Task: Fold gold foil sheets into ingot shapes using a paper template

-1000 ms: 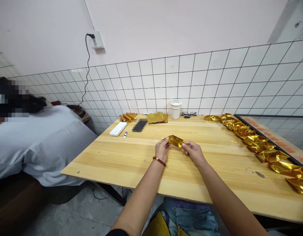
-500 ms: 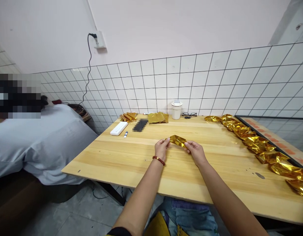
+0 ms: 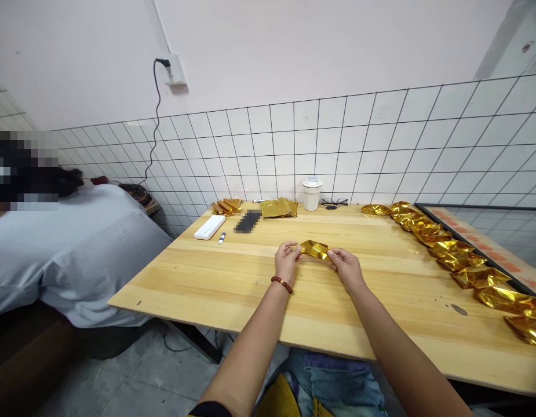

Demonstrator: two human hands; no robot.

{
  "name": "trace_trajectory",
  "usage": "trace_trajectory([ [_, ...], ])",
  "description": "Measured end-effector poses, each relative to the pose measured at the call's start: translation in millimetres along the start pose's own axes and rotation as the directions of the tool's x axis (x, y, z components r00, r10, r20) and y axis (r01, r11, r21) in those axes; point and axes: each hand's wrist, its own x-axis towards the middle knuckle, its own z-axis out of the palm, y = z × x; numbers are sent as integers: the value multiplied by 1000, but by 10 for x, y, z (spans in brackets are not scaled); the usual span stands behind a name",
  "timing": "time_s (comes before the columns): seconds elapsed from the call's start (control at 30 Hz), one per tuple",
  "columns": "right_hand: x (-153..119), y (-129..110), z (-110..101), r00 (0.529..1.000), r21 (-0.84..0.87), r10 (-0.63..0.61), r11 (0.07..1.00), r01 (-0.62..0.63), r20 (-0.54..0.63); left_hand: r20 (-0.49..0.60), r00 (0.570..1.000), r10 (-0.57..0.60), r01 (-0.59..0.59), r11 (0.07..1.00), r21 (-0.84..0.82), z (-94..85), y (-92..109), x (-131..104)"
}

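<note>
A shiny folded piece of gold foil paper [image 3: 314,249] is held above the wooden table [image 3: 233,289]. My left hand [image 3: 287,260], with a red bead bracelet at the wrist, pinches its left end. At the right end, the thumb and fingers of my right hand [image 3: 345,267] are closed on the same piece. Similar puffed gold foil pieces [image 3: 456,255] lie in a row along the table's right side. Flat gold sheets [image 3: 280,208] are at the back, and folded gold strips [image 3: 226,207] lie at the back left corner.
Near the wall stand a white lidded cup [image 3: 312,196] and black glasses [image 3: 335,202]. A white power bank [image 3: 210,227], a small blue-and-white item [image 3: 222,238] and a blurred dark object [image 3: 247,222] lie left. A black-edged frame [image 3: 489,249] borders the right. Another person [image 3: 76,249] sits at left.
The fingers of my left hand have shifted slightly on the foil piece, which has tilted a little. Both hands keep hold of it in nearly the same place.
</note>
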Motion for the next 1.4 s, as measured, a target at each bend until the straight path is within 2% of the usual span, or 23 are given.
trace_trajectory([
  [0.33, 10, -3, -25, 1000, -8, 2, 1000, -2, 3, 31, 998, 59, -60, 997, 50, -26, -55, 47],
  [0.43, 12, -5, -31, 1000, -2, 4, 1000, -4, 0, 42, 999, 33, -34, 999, 28, -17, -16, 24],
  [0.63, 20, -11, -44, 999, 21, 10, 1000, -9, -36, 140, 990, -10, 9, 1000, 7, -1, 14, -26],
  [1.03, -13, -73, -19, 1000, 28, 31, 999, -31, -3, 38, 999, 4, -3, 1000, -16, 23, 41, -30],
  [1.27, -11, -82, -35, 998, 34, 55, 998, -56, 18, 149, 984, 100, -111, 992, 61, -8, 9, -19],
  [1.4, -7, -78, -41, 998, 38, 61, 997, -62, 16, 164, 985, 45, -53, 998, 45, -8, 4, -16],
])
